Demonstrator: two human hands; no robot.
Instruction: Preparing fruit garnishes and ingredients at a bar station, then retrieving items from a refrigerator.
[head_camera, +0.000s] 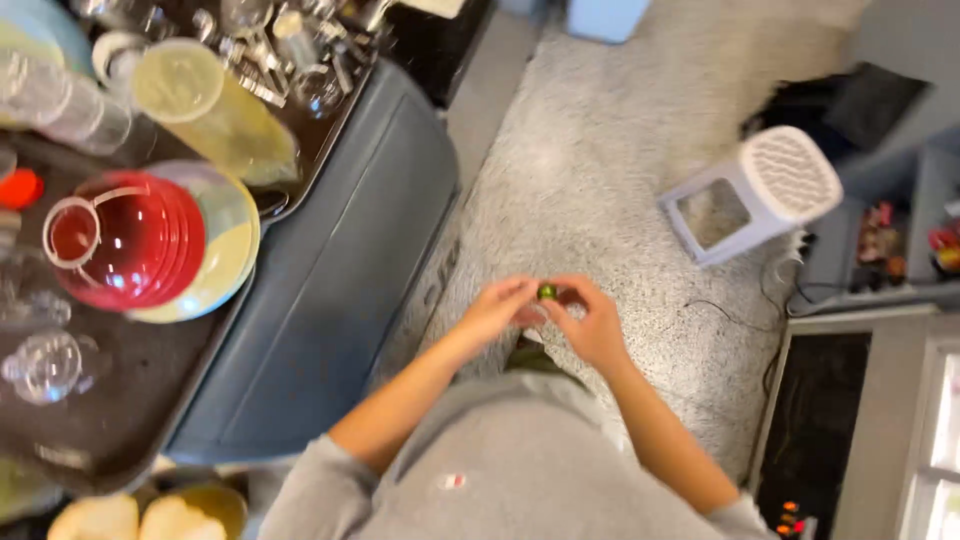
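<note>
I hold a small green ball (547, 291) between my left hand (497, 308) and right hand (593, 322), both pinching it at the fingertips. Nothing looks finished yet; it is not opened.

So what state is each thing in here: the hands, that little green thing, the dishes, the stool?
Left hand: fingers pinched on the small green object.
Right hand: fingers pinched on it too, from the other side.
Small green object: held up between both hands; its kind is too small to tell.
Red bowls: stacked, on a pale plate.
Tall plastic cup: tilted, holds yellowish liquid.
White stool: tipped on its side on the carpet.
</note>
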